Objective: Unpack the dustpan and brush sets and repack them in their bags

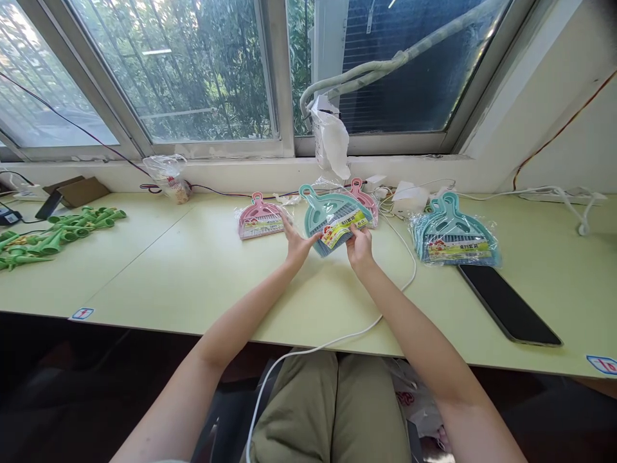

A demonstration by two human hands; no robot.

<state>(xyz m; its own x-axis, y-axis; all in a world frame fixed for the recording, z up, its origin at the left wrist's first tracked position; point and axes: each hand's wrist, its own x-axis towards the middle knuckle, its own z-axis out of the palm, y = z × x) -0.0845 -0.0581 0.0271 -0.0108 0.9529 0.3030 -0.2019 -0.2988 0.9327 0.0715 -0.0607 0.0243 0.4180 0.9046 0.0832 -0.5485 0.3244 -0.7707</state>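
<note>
Both hands are at the teal dustpan set (337, 212), up over the pale green table (216, 283). The right hand (360, 249) pinches its lower right corner in a narrow grip, while the left hand (297, 245) is spread wide, thumb at the set's lower left edge and fingers reaching away toward a pink dustpan pack (261, 220); whether they touch that pack I can't tell. Tilted, with its looped handle pointing up and to the left, the teal set shows blue-grey bristles and a yellow label

Just left of the teal set sits that pink pack; partly hidden behind its right side is another pink dustpan (362, 200). Well to its right lies a clear-wrapped pile of teal dustpans (456, 241), and nearer the person on that side rests a black tablet-like device (511, 305). A white cable (415, 260) curves down from the right of the teal set and over the table's edge. Far to its left are green bendy pieces (60, 233), a brown box (83, 191) behind them, and, closer in, a clear plastic bag (171, 180)
</note>
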